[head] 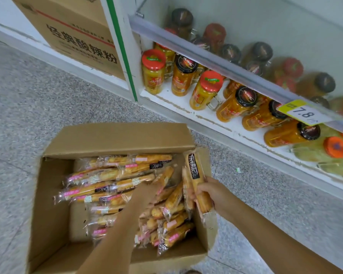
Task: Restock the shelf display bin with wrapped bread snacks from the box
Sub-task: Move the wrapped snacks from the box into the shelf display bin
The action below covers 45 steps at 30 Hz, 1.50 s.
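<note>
Where the box sits: an open cardboard box [53, 204] rests on speckled grey floor, flaps up, straight below the person bending over it
Bread in the box: wrapped bread snacks [99, 175], long golden sticks in clear film with pink and black labels, lie in loose heaps across the far and right parts of the box; bare cardboard shows along its left and near sides
Left hand: the left hand [147, 192] reaches down into the middle of the box, among the packets; it is blurred and its fingers are buried, so I cannot tell whether it grips anything
Right hand: the right hand [212, 194] is wrapped round a bundle [195, 175] of at least two snacks, held upright at the box's right wall
Beyond the box: a low white shelf [166, 99] runs past its far right side, carrying jars [153, 72] of yellow and orange preserves with red or black lids; a yellow price tag [303, 113] hangs on the rail above them; a printed carton [77, 36] stands beyond the box's far left corner
Display bin: not in view from here
Progress: judged part-way; the bare patches suggest some stock is already out, yet many packets are left; the bundle in hand is lifted but not yet shelved; how full the bin is cannot be told
</note>
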{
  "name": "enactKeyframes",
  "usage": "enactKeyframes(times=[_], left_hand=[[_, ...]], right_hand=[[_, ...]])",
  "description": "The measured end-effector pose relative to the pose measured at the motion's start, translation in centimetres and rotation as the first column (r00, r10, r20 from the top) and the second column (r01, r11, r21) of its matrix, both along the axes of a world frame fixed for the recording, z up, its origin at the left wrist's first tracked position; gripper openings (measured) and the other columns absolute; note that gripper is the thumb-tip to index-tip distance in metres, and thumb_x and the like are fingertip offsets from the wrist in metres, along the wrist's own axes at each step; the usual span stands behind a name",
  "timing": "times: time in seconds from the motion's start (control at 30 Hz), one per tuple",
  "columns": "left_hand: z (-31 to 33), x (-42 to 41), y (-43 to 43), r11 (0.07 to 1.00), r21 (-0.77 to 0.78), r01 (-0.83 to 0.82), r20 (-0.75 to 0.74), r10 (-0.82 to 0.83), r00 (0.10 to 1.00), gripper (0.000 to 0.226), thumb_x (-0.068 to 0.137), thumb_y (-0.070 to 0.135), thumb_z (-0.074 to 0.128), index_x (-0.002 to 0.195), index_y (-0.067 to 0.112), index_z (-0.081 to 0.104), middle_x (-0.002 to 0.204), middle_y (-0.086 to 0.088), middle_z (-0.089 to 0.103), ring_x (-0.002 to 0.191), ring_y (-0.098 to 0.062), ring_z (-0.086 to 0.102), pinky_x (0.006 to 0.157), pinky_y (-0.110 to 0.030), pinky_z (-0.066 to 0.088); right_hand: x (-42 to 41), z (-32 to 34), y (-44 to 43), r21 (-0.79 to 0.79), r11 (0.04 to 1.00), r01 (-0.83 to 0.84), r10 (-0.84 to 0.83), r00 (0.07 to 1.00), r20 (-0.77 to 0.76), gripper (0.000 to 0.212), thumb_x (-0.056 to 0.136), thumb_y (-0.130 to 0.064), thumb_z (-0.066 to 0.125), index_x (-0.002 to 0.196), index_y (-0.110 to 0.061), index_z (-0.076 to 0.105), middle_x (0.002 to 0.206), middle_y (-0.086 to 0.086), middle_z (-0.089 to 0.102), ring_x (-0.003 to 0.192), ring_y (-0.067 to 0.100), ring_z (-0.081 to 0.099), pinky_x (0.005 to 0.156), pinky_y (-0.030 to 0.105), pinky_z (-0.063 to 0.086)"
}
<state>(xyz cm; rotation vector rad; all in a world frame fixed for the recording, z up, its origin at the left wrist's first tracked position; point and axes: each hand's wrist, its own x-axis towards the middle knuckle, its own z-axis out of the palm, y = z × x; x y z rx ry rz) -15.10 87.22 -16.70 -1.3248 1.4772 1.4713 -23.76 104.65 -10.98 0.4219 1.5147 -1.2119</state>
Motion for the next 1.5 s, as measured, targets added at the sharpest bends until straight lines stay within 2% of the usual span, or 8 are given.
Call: enactKeyframes(times=[0.1, 0.43, 0.7, 0.83, 1.03, 1.13, 1.33, 1.5], left_hand=[[5.5, 1.5, -1.8, 0.824, 0.435, -0.363, 0.05, 0.38, 0.923, 0.028, 0.085, 0.027, 0.055, 0.105, 0.008, 0.056, 0.079, -0.009, 0.057, 0.067, -0.018, 0.052, 0.062, -0.029, 0.045], [26.7, 4.1, -4.6, 0.522, 0.831, -0.194, -0.179, 0.579, 0.795, 0.042, 0.066, 0.011, 0.065, 0.105, 0.006, 0.052, 0.078, -0.01, 0.058, 0.068, -0.022, 0.055, 0.087, -0.044, 0.038], [45.0, 6.2, -6.3, 0.775, 0.62, -0.119, -0.417, 0.455, 0.787, 0.054, 0.039, 0.029, 0.096, 0.082, 0.006, 0.072, 0.07, -0.01, 0.065, 0.056, -0.02, 0.063, 0.053, -0.031, 0.054], [52.1, 7.8, -8.3, 0.822, 0.558, -0.116, -0.498, 0.443, 0.746, 0.072, 0.039, 0.047, 0.092, 0.098, 0.01, 0.074, 0.082, -0.008, 0.059, 0.06, -0.016, 0.06, 0.056, -0.031, 0.054], [62.1, 8.5, -10.9, 0.872, 0.486, -0.048, -0.62, 0.383, 0.685, 0.089, 0.048, 0.043, 0.09, 0.12, 0.004, 0.056, 0.077, -0.013, 0.059, 0.059, -0.022, 0.063, 0.055, -0.032, 0.055], [66.1, 8.1, -11.9, 0.9, 0.436, 0.007, -0.665, 0.318, 0.676, 0.054, 0.072, 0.031, 0.075, 0.113, 0.002, 0.054, 0.084, -0.017, 0.064, 0.073, -0.027, 0.065, 0.068, -0.036, 0.058], [72.6, 4.3, -12.6, 0.997, 0.08, 0.013, -0.811, 0.058, 0.583, 0.021, 0.085, 0.004, 0.057, 0.106, 0.006, 0.054, 0.084, -0.011, 0.067, 0.075, -0.023, 0.066, 0.074, -0.041, 0.055], [79.3, 0.6, -10.6, 0.937, -0.336, -0.09, -0.859, -0.266, 0.438, 0.005, 0.091, 0.032, 0.057, 0.091, 0.029, 0.06, 0.081, 0.014, 0.066, 0.075, 0.004, 0.061, 0.066, -0.015, 0.045]], right_hand=[[0.4, 3.8, -0.1, -0.062, 0.993, 0.103, -0.102, 0.994, 0.031, 0.06, 0.053, 0.001, 0.052, 0.112, -0.003, 0.056, 0.075, 0.012, 0.062, 0.065, 0.021, 0.058, 0.069, 0.036, 0.049], [0.3, 23.2, -2.5, -0.194, 0.978, -0.075, 0.045, 0.987, -0.154, 0.056, 0.05, 0.003, 0.051, 0.105, -0.004, 0.057, 0.08, 0.009, 0.065, 0.08, 0.025, 0.059, 0.083, 0.042, 0.049], [1.4, 40.9, -3.8, -0.19, 0.956, -0.223, 0.159, 0.94, -0.303, 0.051, 0.057, -0.003, 0.058, 0.107, -0.011, 0.055, 0.08, 0.008, 0.061, 0.069, 0.018, 0.057, 0.057, 0.025, 0.044], [1.5, 49.5, -5.7, -0.142, 0.945, -0.295, 0.193, 0.852, -0.486, 0.052, 0.074, -0.024, 0.078, 0.115, -0.033, 0.048, 0.085, 0.004, 0.063, 0.072, 0.018, 0.06, 0.069, 0.029, 0.051], [0.8, 60.3, -8.5, -0.153, 0.93, -0.333, 0.145, 0.719, -0.68, 0.027, 0.086, -0.018, 0.067, 0.11, -0.012, 0.055, 0.075, 0.003, 0.068, 0.067, 0.015, 0.064, 0.062, 0.024, 0.05], [1.2, 64.7, -9.4, -0.163, 0.949, -0.27, 0.076, 0.698, -0.712, 0.023, 0.086, -0.018, 0.066, 0.108, -0.015, 0.061, 0.086, 0.002, 0.071, 0.076, 0.019, 0.067, 0.068, 0.032, 0.057], [0.7, 72.8, -9.3, -0.233, 0.953, -0.193, -0.085, 0.568, -0.819, 0.016, 0.09, -0.015, 0.059, 0.092, -0.028, 0.067, 0.075, -0.019, 0.069, 0.065, -0.01, 0.061, 0.056, 0.006, 0.042], [-0.7, 78.6, -7.1, -0.301, 0.951, -0.064, -0.269, 0.305, -0.914, 0.014, 0.081, -0.002, 0.066, 0.085, -0.016, 0.067, 0.071, -0.011, 0.07, 0.059, -0.008, 0.059, 0.056, 0.007, 0.045]])
